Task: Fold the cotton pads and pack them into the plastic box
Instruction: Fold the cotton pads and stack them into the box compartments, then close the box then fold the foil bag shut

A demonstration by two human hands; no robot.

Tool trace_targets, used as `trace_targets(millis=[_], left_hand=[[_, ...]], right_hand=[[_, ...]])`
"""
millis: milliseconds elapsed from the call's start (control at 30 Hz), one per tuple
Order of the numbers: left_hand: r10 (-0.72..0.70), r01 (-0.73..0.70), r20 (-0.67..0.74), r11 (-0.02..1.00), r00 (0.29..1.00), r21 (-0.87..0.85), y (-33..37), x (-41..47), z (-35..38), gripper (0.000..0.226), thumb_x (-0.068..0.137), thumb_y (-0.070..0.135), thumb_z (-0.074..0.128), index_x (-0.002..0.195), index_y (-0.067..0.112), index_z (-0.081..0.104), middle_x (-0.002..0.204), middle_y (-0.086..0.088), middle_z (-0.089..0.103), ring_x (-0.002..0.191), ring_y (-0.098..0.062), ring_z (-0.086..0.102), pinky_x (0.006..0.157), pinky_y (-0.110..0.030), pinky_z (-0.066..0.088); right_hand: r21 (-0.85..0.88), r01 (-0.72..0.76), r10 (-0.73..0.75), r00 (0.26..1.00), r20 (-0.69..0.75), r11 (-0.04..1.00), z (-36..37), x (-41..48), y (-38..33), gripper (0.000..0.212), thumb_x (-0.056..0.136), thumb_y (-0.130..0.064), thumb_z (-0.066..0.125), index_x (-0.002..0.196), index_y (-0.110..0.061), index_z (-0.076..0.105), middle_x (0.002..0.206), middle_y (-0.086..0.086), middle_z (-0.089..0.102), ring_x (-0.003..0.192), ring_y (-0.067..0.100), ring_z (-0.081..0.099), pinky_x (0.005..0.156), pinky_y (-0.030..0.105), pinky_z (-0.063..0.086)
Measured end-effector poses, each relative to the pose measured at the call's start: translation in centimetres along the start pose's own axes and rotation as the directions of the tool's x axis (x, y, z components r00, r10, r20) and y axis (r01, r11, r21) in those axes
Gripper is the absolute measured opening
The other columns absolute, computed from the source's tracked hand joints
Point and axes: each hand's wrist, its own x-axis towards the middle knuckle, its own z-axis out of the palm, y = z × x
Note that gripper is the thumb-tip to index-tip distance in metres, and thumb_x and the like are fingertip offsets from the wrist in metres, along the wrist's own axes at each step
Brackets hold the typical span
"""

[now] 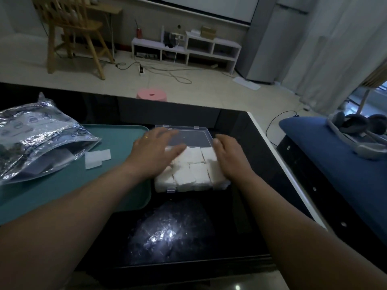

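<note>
- Dark table [247,185]: the box [188,188] sits between our hands.
- Left hand [155,149] and right hand [230,158] lie flat, fingers straight, gripping nothing.
- Spare pads [97,158] lie left, nearer our left hand.

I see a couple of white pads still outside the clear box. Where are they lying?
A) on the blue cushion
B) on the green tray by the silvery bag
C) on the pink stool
B: the loose pads lie on the green tray, just by the mouth of the silvery bag, left of the plastic box.
</note>
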Motion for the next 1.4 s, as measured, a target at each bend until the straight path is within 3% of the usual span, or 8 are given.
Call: trace_targets(millis=[233, 367, 633, 733, 933, 1067, 1167, 1400], left_hand=[[-0.419, 0.440, 0.144, 0.880, 0.897, -0.180, -2.8, 4.0, -0.9, 0.061, 0.103, 0.052, 0.046, 0.133, 0.000, 0.056, 0.136, -0.024, 0.059, 0.119, -0.042, 0.058, 0.087, -0.038, 0.044], [-0.486, 0.505, 0.153, 0.777, 0.861, -0.376, -2.6, 3.9, -1.5, 0.042, 0.105, 0.045, 0.048, 0.102, 0.006, 0.063, 0.090, -0.018, 0.061, 0.078, -0.027, 0.059, 0.059, -0.030, 0.036], [-0.450, 0.479, 0.200, 0.676, 0.870, -0.560, -1.4, 3.4, -2.9, 0.046, 0.105, 0.046, 0.040, 0.124, 0.012, 0.065, 0.126, -0.009, 0.066, 0.109, -0.026, 0.060, 0.097, -0.036, 0.048], [-0.414, 0.429, 0.209, 0.559, 0.886, -0.710, 0.3, 2.8, -4.1, 0.041, 0.108, 0.038, 0.033, 0.122, 0.015, 0.064, 0.112, -0.007, 0.069, 0.087, -0.015, 0.057, 0.071, -0.030, 0.041], [-0.385, 0.353, 0.149, 0.539, 0.911, -0.765, 1.2, -0.5, -5.9, 0.075, 0.105, 0.064, 0.022, 0.104, 0.013, 0.077, 0.112, -0.006, 0.073, 0.106, -0.020, 0.061, 0.094, -0.042, 0.034], [-0.226, 0.267, 0.145, 0.756, 0.963, -0.597, 1.2, -4.1, -4.9, 0.051, 0.104, 0.056, 0.046, 0.106, 0.015, 0.077, 0.118, -0.003, 0.069, 0.114, -0.019, 0.060, 0.102, -0.038, 0.039], [-0.022, 0.043, 0.147, 0.990, 0.989, -0.136, 0.1, -6.6, -1.4, 0.051, 0.092, 0.059, 0.054, 0.125, 0.023, 0.069, 0.132, -0.002, 0.066, 0.123, -0.024, 0.060, 0.106, -0.039, 0.045], [0.085, -0.125, 0.178, 0.966, 0.980, 0.228, -0.1, -7.9, 0.8, 0.053, 0.108, 0.049, 0.035, 0.159, 0.036, 0.030, 0.171, 0.008, 0.018, 0.158, -0.015, 0.010, 0.126, -0.050, 0.009]], right_hand=[[0.208, -0.443, 0.381, 0.881, 0.279, 0.872, -0.3, 6.1, -0.8, 0.068, 0.104, -0.061, 0.040, 0.126, -0.003, 0.068, 0.117, 0.016, 0.071, 0.108, 0.035, 0.067, 0.102, 0.048, 0.052], [0.237, -0.485, 0.425, 0.866, 0.263, 0.842, 0.7, 6.9, -0.8, 0.042, 0.104, -0.041, 0.054, 0.109, -0.003, 0.072, 0.106, 0.018, 0.074, 0.095, 0.035, 0.070, 0.086, 0.040, 0.055], [0.412, -0.462, 0.319, 0.872, 0.371, 0.785, -1.4, 5.7, -0.6, 0.030, 0.099, 0.005, 0.052, 0.107, -0.012, 0.075, 0.072, 0.007, 0.069, 0.053, 0.015, 0.049, 0.051, 0.027, 0.041], [0.453, -0.466, 0.331, 0.878, 0.346, 0.760, -2.3, 4.9, -0.3, 0.031, 0.097, 0.003, 0.051, 0.110, -0.016, 0.071, 0.093, 0.016, 0.071, 0.068, 0.023, 0.051, 0.058, 0.034, 0.043], [0.601, -0.480, 0.379, 0.876, 0.297, 0.639, -6.0, 2.3, -1.1, 0.037, 0.100, -0.037, 0.049, 0.113, -0.015, 0.077, 0.115, 0.004, 0.074, 0.114, 0.024, 0.064, 0.104, 0.048, 0.046], [0.397, -0.371, 0.278, 0.921, 0.274, 0.839, -6.8, -2.3, -0.7, 0.037, 0.106, -0.045, 0.054, 0.121, -0.019, 0.074, 0.122, 0.004, 0.071, 0.113, 0.022, 0.063, 0.099, 0.043, 0.048], [0.078, -0.094, 0.071, 0.966, 0.250, 0.993, -5.4, -5.8, 0.8, 0.034, 0.101, -0.026, 0.067, 0.133, -0.015, 0.069, 0.126, 0.007, 0.070, 0.110, 0.019, 0.066, 0.093, 0.029, 0.047], [-0.204, 0.074, -0.026, 0.973, 0.230, 0.976, -5.2, -7.6, 1.1, 0.033, 0.104, -0.039, 0.058, 0.133, -0.028, 0.069, 0.142, -0.001, 0.055, 0.126, 0.020, 0.055, 0.108, 0.039, 0.046]])
